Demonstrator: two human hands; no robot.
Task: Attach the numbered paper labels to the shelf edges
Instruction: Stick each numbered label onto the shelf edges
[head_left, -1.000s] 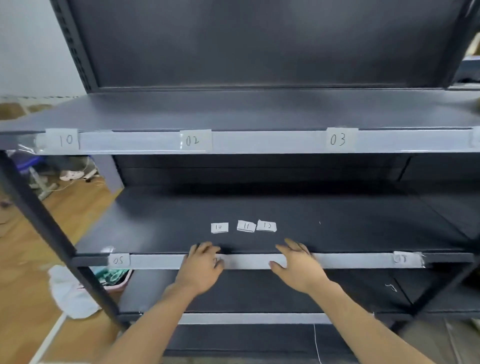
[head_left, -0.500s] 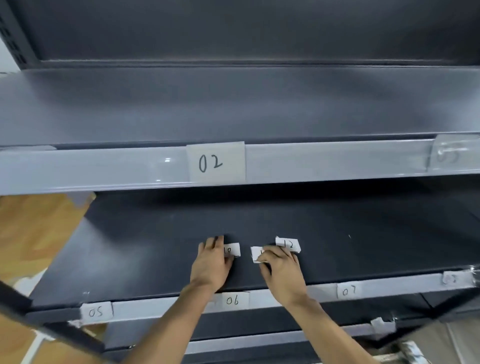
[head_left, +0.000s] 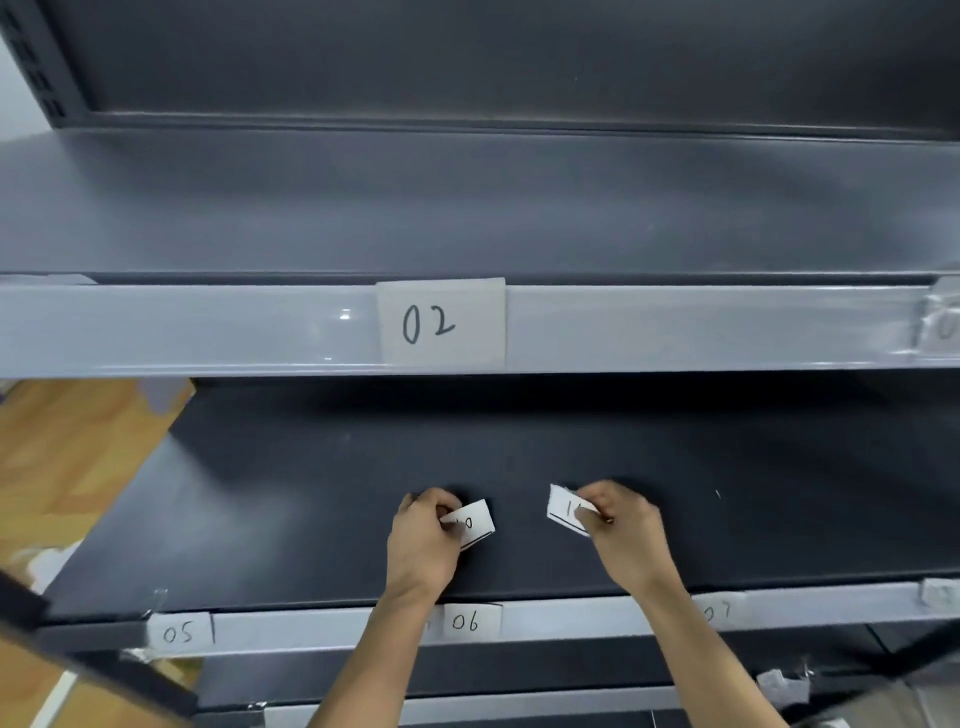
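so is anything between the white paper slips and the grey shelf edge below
Nothing visible does. The left hand pinches one white paper slip, the right hand the other slip; only forearms cross the grey shelf edge.

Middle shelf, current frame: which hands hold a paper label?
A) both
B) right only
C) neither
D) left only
A: the left hand pinches a paper label between thumb and fingers, and the right hand pinches a second label.
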